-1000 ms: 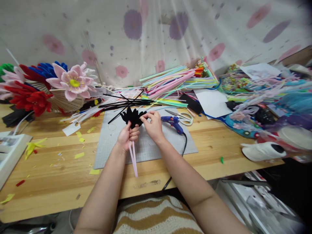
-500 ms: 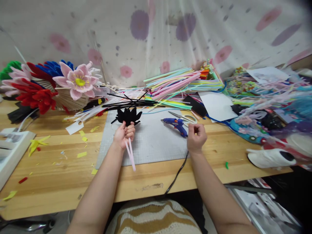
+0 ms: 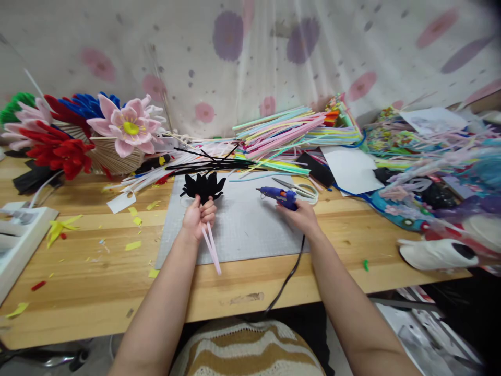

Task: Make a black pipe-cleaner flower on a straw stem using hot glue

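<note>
A black pipe-cleaner flower (image 3: 204, 186) points its petals upward above the cutting mat (image 3: 250, 235). My left hand (image 3: 200, 216) is closed around its base, and two pale pink stems (image 3: 212, 249) stick out below the fist. Over the mat's right side, my right hand (image 3: 302, 215) is wrapped round the handle of a blue glue gun (image 3: 277, 195), whose nozzle points left. The gun's black cord (image 3: 289, 277) runs down past the table edge. Just behind my right hand lie scissors (image 3: 301, 189) with pale handles.
Black pipe cleaners (image 3: 215, 164) lie behind the mat, with a pastel pile (image 3: 285, 130) beyond. Finished flowers (image 3: 129, 128) stand at left, near a white tray (image 3: 43, 224). Yellow scraps (image 3: 133, 245) dot the wooden table. White paper (image 3: 352, 169) and a white roll (image 3: 436, 254) lie at right.
My right hand, a fist beside the glue gun before, has moved left and taken hold of its handle. The black flower has turned slightly in my left hand.
</note>
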Demonstrator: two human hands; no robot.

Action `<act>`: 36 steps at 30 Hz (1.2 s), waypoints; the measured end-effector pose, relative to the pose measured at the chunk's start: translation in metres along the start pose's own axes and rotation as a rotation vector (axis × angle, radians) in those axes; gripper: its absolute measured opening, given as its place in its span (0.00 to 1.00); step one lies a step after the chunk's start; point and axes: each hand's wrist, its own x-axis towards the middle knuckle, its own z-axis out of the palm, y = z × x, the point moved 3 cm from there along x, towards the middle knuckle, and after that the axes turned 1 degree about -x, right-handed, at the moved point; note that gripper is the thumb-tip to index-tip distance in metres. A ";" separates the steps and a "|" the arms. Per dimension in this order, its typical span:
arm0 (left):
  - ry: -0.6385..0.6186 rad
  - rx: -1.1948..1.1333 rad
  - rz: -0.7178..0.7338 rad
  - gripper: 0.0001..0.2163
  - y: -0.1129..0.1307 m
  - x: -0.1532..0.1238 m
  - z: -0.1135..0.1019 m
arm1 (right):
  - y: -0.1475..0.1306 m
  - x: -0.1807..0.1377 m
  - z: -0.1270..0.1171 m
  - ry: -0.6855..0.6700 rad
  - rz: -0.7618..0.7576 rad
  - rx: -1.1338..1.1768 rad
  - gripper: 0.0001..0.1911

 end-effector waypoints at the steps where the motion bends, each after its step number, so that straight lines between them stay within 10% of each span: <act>1: 0.005 0.002 0.001 0.15 -0.001 0.000 0.000 | -0.008 -0.002 0.002 -0.054 -0.028 0.123 0.20; 7: 0.016 0.029 0.027 0.17 -0.006 0.001 0.000 | -0.061 -0.009 0.034 -0.387 -0.070 0.478 0.22; 36: 0.088 0.107 0.019 0.17 -0.023 0.006 0.010 | -0.079 0.006 0.072 -0.259 -0.297 0.214 0.24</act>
